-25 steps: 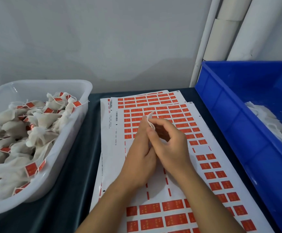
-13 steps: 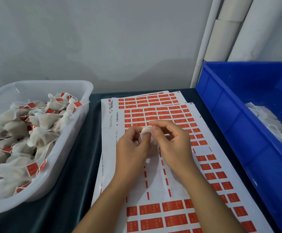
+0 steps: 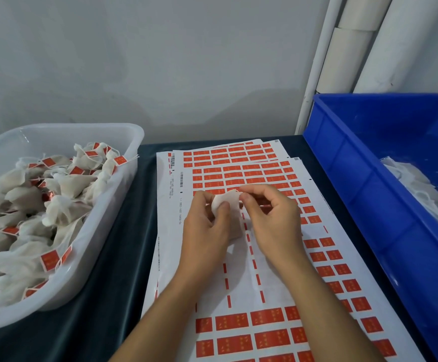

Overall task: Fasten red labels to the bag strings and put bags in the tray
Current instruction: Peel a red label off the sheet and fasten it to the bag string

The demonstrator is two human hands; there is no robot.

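A small white bag is held over the label sheets in the middle of the table. My left hand grips the bag's left side, thumb on its face. My right hand pinches the bag's upper right corner between thumb and forefinger. The bag's string is too thin to make out. The sheets carry rows of red labels, with bare gaps under my hands. The white tray at the left holds several bags with red labels fastened on.
A blue bin stands at the right, with unlabelled white bags inside. Dark cloth covers the table between tray and sheets. A grey wall and white pipes rise behind.
My hands have drawn apart from a pressed-together pose. The bag, before only a white tip between my fingers, now shows spread between both hands, slightly nearer to me.
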